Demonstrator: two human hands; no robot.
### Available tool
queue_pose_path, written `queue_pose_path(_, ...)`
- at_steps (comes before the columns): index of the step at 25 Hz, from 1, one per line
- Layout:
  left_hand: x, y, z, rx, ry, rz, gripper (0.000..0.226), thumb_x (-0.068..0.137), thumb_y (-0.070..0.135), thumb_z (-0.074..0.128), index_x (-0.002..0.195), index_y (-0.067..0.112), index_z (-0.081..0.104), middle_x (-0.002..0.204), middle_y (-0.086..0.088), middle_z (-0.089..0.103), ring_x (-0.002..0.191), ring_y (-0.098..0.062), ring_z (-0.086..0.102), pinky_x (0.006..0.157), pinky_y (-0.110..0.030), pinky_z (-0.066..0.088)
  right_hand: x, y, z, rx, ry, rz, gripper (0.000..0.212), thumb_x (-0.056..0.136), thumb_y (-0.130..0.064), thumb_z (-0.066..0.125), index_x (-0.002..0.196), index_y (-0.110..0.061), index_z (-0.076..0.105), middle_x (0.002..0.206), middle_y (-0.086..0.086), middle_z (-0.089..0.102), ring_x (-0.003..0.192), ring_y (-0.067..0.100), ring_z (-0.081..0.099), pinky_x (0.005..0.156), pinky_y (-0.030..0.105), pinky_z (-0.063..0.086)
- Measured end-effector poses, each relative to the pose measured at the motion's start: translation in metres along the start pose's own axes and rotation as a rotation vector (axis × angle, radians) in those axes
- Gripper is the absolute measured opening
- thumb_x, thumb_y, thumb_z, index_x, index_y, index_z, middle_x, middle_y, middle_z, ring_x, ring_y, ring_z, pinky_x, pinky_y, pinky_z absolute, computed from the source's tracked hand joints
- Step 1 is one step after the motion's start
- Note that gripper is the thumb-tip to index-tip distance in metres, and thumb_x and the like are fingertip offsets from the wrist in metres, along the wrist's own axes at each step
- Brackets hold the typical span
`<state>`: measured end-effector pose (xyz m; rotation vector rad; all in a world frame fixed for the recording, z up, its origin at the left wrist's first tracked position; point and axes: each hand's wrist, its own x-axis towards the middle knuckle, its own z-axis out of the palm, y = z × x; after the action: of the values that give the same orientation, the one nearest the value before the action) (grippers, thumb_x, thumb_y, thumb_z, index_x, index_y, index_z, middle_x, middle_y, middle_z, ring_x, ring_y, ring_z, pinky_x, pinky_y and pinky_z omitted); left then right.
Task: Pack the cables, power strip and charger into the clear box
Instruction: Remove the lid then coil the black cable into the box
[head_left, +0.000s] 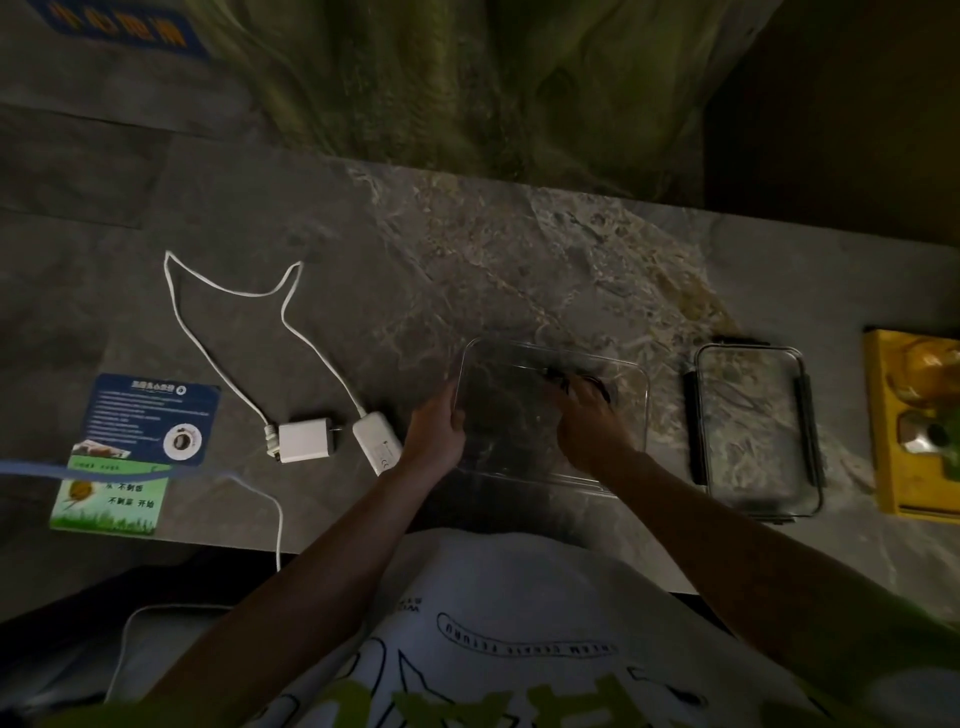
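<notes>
The clear box, gripped by the left hand for steadiness, is being loaded with a black cable by the right hand, whose grip is unclear.

The clear box in my left grip is smooth, glossy see-through plastic. The thin dark cable at my right grip looks rubbery, though the dim light leaves that unsure. Left of my left grip the charger, the power strip and the white cable are smooth plastic with a dull sheen, and the leaflet beyond them is printed paper. Everything lies on a matt, grey, stone-veined tabletop; right of my right grip the lid is the same glossy clear plastic with dark matt clips, and the cloth beyond my grips is green and creased.
</notes>
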<state>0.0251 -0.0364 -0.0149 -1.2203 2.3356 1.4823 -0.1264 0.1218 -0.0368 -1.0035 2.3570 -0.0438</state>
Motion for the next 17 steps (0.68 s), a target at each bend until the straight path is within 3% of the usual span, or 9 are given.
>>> queue_pose_path(4,-0.001,-0.002,-0.001,-0.009,-0.015,-0.005,0.051,0.097,0.007,0.045,0.146,0.020,0.036,0.134,-0.011,0.057,0.125,-0.026,0.052,0.096,-0.024,0.035,0.003,0.006,0.009,-0.172,-0.124,-0.029,0.068,0.088,-0.016,0.055,0.149,-0.022,0.026,0.159,0.008,0.013,0.147,0.034,0.012,0.113,0.056,0.029)
queue_pose_path(8,0.000,-0.005,0.000,-0.019,0.001,0.007,0.050,0.096,0.006,0.047,0.144,0.018,0.040,0.133,-0.012,0.058,0.125,-0.027,0.053,0.101,-0.029,0.038,0.002,0.011,0.003,-0.169,-0.107,0.019,0.074,0.087,-0.016,0.057,0.151,-0.019,0.020,0.160,0.006,0.012,0.147,0.029,0.011,0.115,0.050,0.027)
queue_pose_path(17,0.002,-0.006,0.000,-0.019,-0.021,0.005,0.051,0.096,0.006,0.047,0.144,0.020,0.038,0.137,-0.010,0.056,0.128,-0.026,0.050,0.104,-0.029,0.036,0.002,0.015,0.003,-0.151,-0.116,0.047,0.074,0.084,-0.018,0.059,0.149,-0.020,0.025,0.158,0.008,0.018,0.146,0.030,0.017,0.112,0.051,0.032)
